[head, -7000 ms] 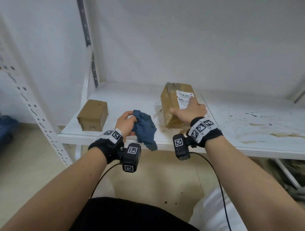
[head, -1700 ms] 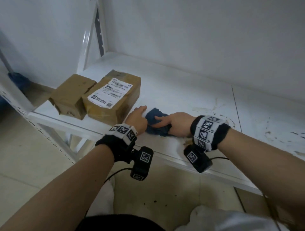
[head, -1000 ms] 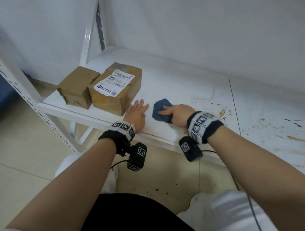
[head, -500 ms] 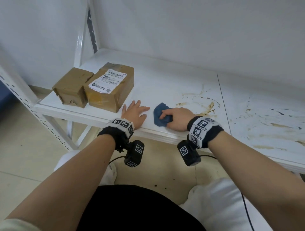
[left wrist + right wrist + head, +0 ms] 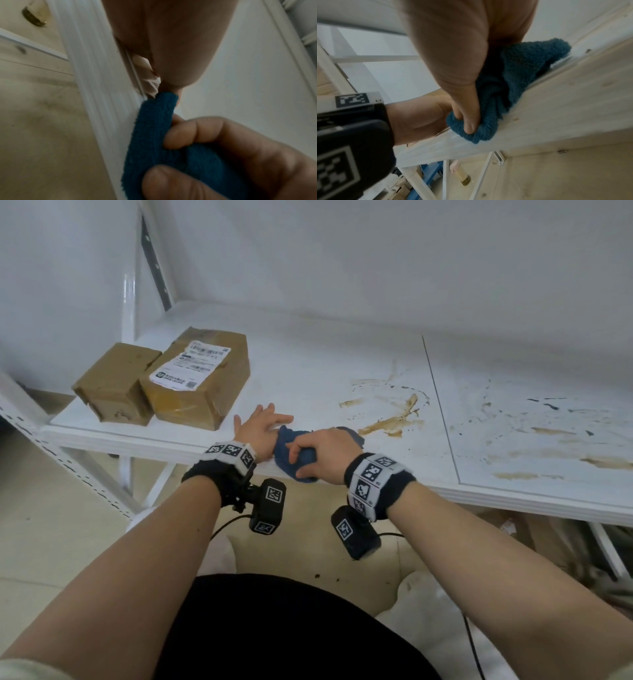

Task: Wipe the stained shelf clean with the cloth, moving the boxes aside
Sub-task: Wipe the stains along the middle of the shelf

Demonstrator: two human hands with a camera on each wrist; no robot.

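Your right hand (image 5: 323,451) has its fingers (image 5: 469,121) curled into the blue cloth (image 5: 291,455), bunching it at the front edge of the white shelf (image 5: 308,364). Your left hand (image 5: 260,428) lies flat just beside it, fingers spread on the shelf, its wrist touching the cloth. Brown stains (image 5: 390,422) lie to the right of the cloth. The two boxes (image 5: 202,376) sit side by side, touching, at the shelf's left end.

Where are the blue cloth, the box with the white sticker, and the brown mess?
blue terry cloth (image 5: 295,457): head view, bunched middle below the right thumb.
brown cardboard box with white label (image 5: 191,365): head view, its label.
brown smeared stain (image 5: 390,424): head view, thickest streak.
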